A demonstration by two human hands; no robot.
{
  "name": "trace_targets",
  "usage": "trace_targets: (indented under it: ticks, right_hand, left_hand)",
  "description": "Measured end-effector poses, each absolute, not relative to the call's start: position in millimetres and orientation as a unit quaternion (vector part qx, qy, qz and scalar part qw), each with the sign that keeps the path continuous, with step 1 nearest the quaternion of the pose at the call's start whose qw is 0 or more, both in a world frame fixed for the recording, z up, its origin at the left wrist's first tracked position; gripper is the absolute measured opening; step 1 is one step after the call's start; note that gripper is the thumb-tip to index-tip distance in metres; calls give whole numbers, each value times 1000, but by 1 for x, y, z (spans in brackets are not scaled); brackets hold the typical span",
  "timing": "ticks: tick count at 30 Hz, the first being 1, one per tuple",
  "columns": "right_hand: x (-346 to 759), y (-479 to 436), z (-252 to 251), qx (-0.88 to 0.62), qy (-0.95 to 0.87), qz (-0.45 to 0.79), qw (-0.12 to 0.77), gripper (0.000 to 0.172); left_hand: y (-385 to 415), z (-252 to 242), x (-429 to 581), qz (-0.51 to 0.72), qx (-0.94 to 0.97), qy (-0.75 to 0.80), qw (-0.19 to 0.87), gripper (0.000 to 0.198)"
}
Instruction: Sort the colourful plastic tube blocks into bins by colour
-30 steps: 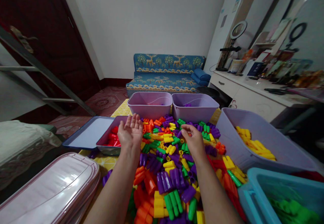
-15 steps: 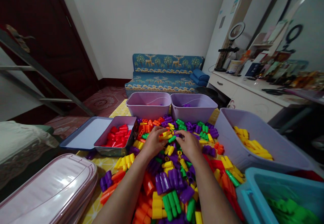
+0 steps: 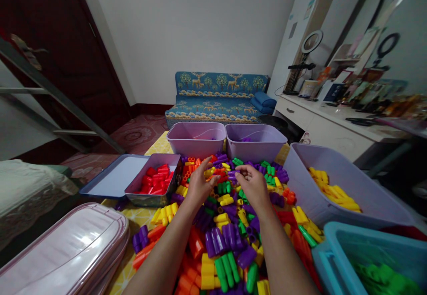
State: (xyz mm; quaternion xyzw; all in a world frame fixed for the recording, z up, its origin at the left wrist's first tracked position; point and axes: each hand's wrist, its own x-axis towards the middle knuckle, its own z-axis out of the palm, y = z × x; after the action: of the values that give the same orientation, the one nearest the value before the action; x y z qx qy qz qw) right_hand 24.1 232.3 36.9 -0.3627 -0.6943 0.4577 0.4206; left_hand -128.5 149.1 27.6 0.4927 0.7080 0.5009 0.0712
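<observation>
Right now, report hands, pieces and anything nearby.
Left hand spread over pile. Right hand at purple piece, grip unclear. Lilac bins beyond pile.

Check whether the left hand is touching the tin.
Apart: the head view shows yellow pieces in the gap between the left hand and the tin.

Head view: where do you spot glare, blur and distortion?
Head view: glare crosses the pink lids and glints on the purple blocks; head view, right edge: the clutter looks smeared; head view, left edge: the door leans as if stretched.
</observation>
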Motion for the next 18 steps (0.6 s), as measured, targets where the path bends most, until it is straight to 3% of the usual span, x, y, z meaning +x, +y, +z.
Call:
trace_targets:
  ticks: [2, 4, 8, 11, 14, 18]
  right_hand:
    - [24, 235, 41, -358, -688, 487, 401, 21]
    - [19, 240, 49, -354, -645, 535, 417, 24]
    - [4, 249, 72, -258, -449, 609, 600, 47]
    - [2, 249, 78, -225, -388, 621, 643, 50]
    - [15, 245, 64, -306, -444, 592, 599, 41]
    - [37, 240, 37, -409, -640, 499, 418, 35]
  left_hand:
    - [149, 25, -131, 488, 509, 708, 20, 66]
    - [150, 23, -132, 474, 519, 711, -8, 59]
    - [150, 25, -131, 460, 517, 722, -21, 33]
    - [146, 33, -132, 447, 513, 733, -13, 23]
    - [140, 41, -137, 366, 508, 778, 45, 18]
    - [134, 45, -146, 267, 555, 771, 159, 25]
